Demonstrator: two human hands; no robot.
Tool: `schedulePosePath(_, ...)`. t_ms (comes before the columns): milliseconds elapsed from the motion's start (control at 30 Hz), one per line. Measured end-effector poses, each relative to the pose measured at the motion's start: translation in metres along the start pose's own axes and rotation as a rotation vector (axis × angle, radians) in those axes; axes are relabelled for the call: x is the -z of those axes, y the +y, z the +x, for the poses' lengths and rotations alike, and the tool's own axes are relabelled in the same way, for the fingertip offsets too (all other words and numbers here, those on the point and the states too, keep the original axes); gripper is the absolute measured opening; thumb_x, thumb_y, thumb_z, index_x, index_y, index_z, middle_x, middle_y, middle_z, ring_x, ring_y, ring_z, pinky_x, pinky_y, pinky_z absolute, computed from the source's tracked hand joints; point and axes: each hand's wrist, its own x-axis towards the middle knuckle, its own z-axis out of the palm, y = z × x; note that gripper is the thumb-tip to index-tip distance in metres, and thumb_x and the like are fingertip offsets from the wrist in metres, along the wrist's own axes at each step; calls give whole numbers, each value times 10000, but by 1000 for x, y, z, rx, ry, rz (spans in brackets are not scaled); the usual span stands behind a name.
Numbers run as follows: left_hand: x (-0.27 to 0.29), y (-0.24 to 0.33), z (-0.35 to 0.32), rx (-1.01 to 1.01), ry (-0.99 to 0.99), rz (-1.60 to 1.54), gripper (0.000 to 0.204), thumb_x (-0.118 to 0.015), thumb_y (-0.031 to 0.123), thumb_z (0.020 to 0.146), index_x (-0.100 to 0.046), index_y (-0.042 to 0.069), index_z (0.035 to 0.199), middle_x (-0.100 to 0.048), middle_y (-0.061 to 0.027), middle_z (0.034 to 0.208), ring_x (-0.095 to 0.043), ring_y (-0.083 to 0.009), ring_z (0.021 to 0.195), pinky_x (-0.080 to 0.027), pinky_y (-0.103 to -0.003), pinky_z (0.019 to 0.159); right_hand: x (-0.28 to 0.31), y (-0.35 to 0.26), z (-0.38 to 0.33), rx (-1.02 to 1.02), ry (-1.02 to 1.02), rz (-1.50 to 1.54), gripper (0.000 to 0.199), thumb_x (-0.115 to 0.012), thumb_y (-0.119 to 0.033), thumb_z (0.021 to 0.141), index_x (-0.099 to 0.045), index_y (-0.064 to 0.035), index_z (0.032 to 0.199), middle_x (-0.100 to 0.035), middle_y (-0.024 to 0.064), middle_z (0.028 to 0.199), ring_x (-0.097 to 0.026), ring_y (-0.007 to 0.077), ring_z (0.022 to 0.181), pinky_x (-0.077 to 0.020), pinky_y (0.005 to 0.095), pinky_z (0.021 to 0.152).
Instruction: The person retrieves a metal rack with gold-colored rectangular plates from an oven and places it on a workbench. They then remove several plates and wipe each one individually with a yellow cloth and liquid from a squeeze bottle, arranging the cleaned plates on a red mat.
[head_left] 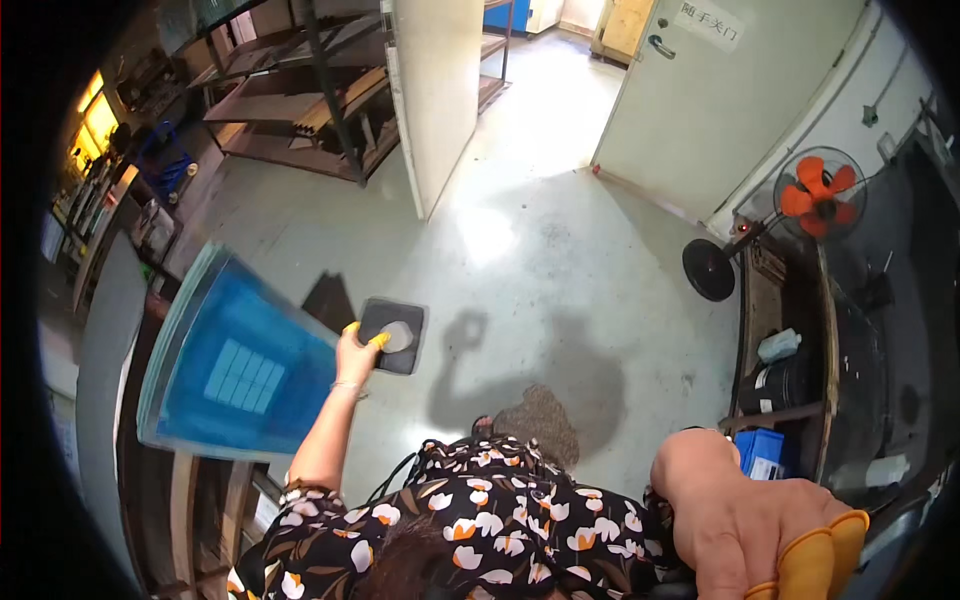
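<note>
Fingers (375,341) of left hand (357,357) pinch dark square plate (393,335) at its eight o'clock corner (yellow-capped tips); thin grip risks dropping it onto floor (520,280); right hand (760,525) fingers cannot be told.

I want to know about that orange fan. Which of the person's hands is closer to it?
Right. The right hand is low at the right, below the orange fan and on its side. The left hand is far across to the left, holding a dark square plate.

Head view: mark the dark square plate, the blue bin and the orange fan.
plate (404,352): head view, on its dark lower right corner, clear of the left hand's fingers.
blue bin (255,350): head view, on its blue inner floor.
fan (818,192): head view, on the orange blades' hub.
</note>
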Motion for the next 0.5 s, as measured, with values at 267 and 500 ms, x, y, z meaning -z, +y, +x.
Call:
schedulePosePath(267, -258, 246, 268, -257, -504, -375, 394, -746, 165, 676, -578, -18, 983, -644, -100, 848, -604, -159, 764, -481, -283, 697, 338, -85, -20, -37, 933, -417, 279, -590, -137, 714, -493, -13, 943, -565, 191, 844, -516, 240, 497, -460, 359, 483)
schedulePosePath(500, -360, 273, 499, 10, -421, -601, 198, -650, 40, 749, -596, -27, 927, -629, -50, 797, -586, -102, 706, -477, -245, 639, 724, -123, -49, -684, 1326, -481, 375, -547, -75, 800, -441, -8, 1154, -584, 122, 893, -491, 126, 561, -396, 260, 501)
